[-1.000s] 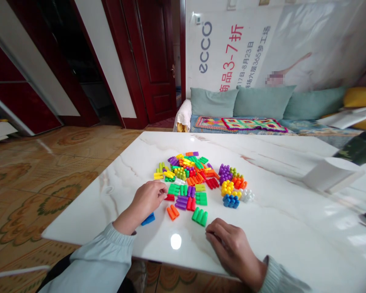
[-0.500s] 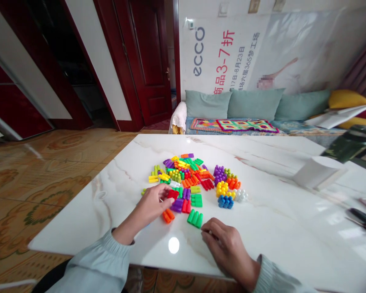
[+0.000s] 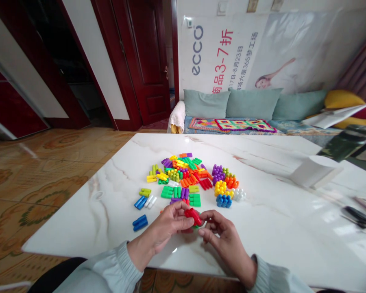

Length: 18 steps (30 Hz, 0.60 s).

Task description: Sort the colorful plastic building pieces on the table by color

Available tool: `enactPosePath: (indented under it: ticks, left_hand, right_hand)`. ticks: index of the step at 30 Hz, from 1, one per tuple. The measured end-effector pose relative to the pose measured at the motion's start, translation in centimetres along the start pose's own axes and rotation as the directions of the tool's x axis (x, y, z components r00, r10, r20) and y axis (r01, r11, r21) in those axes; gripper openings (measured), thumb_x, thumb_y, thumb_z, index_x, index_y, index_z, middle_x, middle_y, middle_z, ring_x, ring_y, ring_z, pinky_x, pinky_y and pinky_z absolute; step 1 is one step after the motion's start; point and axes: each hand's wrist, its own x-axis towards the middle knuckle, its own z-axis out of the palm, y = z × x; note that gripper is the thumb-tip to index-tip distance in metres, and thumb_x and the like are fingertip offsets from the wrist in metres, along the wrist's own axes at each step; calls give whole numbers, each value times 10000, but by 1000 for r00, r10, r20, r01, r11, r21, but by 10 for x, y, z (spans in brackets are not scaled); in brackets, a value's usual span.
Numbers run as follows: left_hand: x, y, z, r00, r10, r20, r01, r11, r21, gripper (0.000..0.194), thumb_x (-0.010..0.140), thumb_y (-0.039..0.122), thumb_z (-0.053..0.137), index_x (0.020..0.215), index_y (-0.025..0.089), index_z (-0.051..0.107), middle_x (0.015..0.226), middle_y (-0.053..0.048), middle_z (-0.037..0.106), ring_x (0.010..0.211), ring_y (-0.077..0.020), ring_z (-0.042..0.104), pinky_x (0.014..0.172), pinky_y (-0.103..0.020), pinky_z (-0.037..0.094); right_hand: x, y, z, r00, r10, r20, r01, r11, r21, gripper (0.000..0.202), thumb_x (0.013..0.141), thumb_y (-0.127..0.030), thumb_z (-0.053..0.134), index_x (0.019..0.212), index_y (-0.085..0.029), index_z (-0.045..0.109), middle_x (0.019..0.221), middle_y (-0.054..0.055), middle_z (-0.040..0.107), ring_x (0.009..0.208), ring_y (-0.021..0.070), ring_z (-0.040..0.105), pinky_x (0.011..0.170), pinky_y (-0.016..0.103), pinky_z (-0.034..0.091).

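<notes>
My left hand [image 3: 167,224] pinches a red plastic peg block [image 3: 194,216] between thumb and fingers, just above the near part of the table. Close to the block's right end is my right hand [image 3: 227,240], thumb and index finger apart; whether a fingertip touches the block I cannot tell. A bit of green block shows beneath the red one, mostly covered. Blue blocks [image 3: 140,222] and a white block [image 3: 150,202] lie left of my left hand. Just beyond my hands is a loose pile of coloured blocks [image 3: 189,182].
Grouped blocks, among them a purple cluster [image 3: 218,173] and a blue cluster [image 3: 223,200], stand right of the pile. Farther right on the marble-patterned table [image 3: 271,228] are a white box-like object [image 3: 315,171], a camouflage flask [image 3: 344,142] and a dark-handled tool [image 3: 360,217].
My left hand has moved right and nearer me with the red block, uncovering blue, white and lime blocks on the left. My right hand stays near its place, fingers now more apart.
</notes>
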Motion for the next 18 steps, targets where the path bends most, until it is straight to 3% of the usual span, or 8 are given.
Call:
enactPosePath:
  ticks: [4, 8, 13, 18]
  left_hand:
    - [0, -11, 4, 999, -10, 30, 11, 998, -64, 427, 558, 264, 910, 810, 169, 578, 901, -43, 722, 809, -168, 657, 689, -262, 474]
    - [-3, -15, 9, 999, -29, 39, 30, 999, -18, 386, 612, 311, 877, 861, 178, 616, 864, -23, 707, 794, -168, 654, 665, -255, 477]
    - [-2, -9, 6, 994, 97, 49, -107, 953, 282, 388, 693, 433, 800, 927, 150, 673, 852, -66, 708, 751, -185, 647, 630, -259, 472]
    - [2, -9, 5, 975, 176, 134, -221, 806, 549, 274, 747, 369, 742, 909, 147, 748, 873, -79, 727, 795, -214, 647, 678, -269, 473]
  right_hand:
    - [-2, -1, 2, 999, -28, -20, 27, 999, -39, 282, 770, -410, 732, 870, -161, 644, 617, -23, 594, 542, 108, 532, 530, 223, 439]
    - [-4, -4, 2, 998, -27, -48, 25, 999, -40, 299, 794, -457, 697, 818, -166, 634, 685, 10, 641, 583, 128, 580, 547, 234, 466]
    - [-4, -8, -1, 995, 93, -19, -92, 994, 51, 321, 795, -489, 679, 826, -183, 589, 656, 5, 643, 575, 146, 636, 529, 235, 507]
    - [-8, -7, -6, 997, -15, -81, 16, 1000, 9, 263, 777, -420, 714, 805, -181, 610, 780, 13, 610, 638, 121, 588, 546, 211, 505]
